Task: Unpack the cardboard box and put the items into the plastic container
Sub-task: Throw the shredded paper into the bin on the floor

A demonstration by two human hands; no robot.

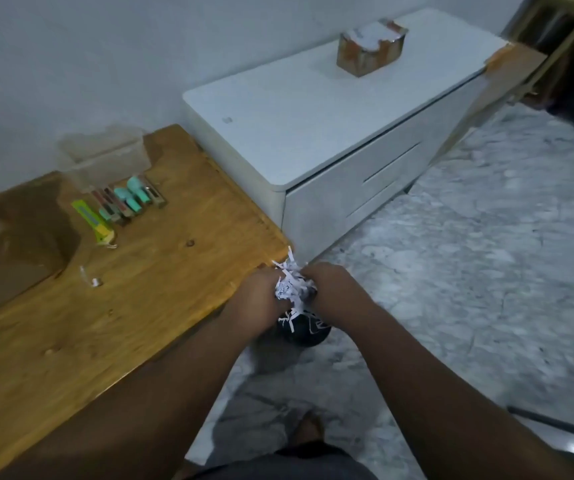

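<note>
Both hands squeeze a wad of shredded white paper (pixel 292 287) between them, past the wooden table's right edge. My left hand (pixel 259 301) presses it from the left, my right hand (pixel 330 289) from the right. Directly below the wad stands a black bin (pixel 304 330) on the floor, with paper strips hanging on its rim. The clear plastic container (pixel 105 157) sits at the table's back, against the wall. In front of it lies a row of small items (pixel 129 199), some mint green, beside a yellow-green utility knife (pixel 93 220). The cardboard box (pixel 4 251) stands at the table's left edge, partly cut off.
A white drawer cabinet (pixel 330 133) stands right of the wooden table (pixel 140 306), with a small brown box (pixel 370 46) on top. Small paper scraps (pixel 93 280) lie on the table. The floor is grey marble. My foot (pixel 308 427) shows below.
</note>
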